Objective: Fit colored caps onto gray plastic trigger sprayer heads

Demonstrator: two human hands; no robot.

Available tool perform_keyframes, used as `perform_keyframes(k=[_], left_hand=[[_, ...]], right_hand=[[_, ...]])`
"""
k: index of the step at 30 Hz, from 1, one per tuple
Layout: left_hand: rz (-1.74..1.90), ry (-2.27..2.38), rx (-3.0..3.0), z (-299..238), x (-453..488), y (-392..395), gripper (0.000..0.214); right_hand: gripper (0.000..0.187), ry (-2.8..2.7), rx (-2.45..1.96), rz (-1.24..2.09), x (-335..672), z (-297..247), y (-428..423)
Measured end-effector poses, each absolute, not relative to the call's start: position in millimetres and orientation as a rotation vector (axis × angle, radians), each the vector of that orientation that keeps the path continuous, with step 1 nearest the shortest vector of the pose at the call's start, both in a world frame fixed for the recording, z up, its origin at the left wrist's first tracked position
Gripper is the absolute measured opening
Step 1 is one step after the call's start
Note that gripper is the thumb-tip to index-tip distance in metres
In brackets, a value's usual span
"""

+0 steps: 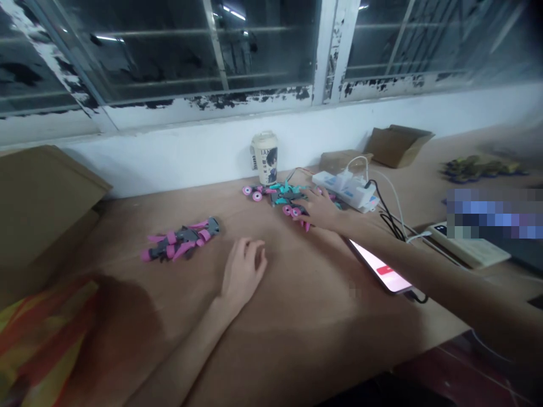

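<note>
Teal toy (283, 196) lies at the upper centre of the head view, on the table (305, 316), just below the cup (265, 161). The right hand (319, 208) lays its fingers over its right part; whether they grip, I cannot tell. The left hand (243, 272), at centre, is empty, fingers loosely curled, thumb apart. Handling looks barely begun: nothing appears lifted, and the pink toy (183, 239), left of centre, lies untouched.

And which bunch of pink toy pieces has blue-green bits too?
The pink, turquoise and grey plastic bunch partly under the right hand, in front of the cream printed cup. The pink-and-grey plastic bunch farther left shows no turquoise.
</note>
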State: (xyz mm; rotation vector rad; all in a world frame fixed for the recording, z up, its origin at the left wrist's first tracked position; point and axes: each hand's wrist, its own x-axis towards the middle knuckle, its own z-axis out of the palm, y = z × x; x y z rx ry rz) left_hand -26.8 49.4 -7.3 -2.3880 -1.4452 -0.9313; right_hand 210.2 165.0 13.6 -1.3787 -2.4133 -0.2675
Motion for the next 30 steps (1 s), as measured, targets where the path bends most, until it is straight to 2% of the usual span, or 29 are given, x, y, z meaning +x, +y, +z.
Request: perform_keyframes(k=[3,7,10,15,20,30], left_hand=[[-0.998,-1.389,-2.516,-10.0,-14.3,40.8,0.014],[-1.074,-1.455,-2.555,-11.5,-14.9,38.8,0.013],[-1.173,-1.552,-2.532,-10.3,-18.5,40.2,0.011],[-1.489,-1.800,-2.512,-6.1,-21.4,40.7,0.014],[-1.818,-2.034,-2.762,-9.8,-22.0,43.3,0.025],[-1.624,-2.081,-3.244,-1.6,-27.0,51.6,0.021]], right_hand=[[0.047,-2.468,-1.361,-0.316,215.9,9.6,171.7],[0.037,-2.469,-1.353,-0.355,212.3,12.7,172.5],[0.037,-2.414,-1.308,-0.340,209.4,20.7,155.5],[0.036,-2.403,-1.030,-0.142,190.5,24.5,103.7],[0.033,-2.388,-0.985,0.157,166.0,6.9,73.2],[0.035,-2.135,-0.909,0.649,155.5,-20.7,61.7]])
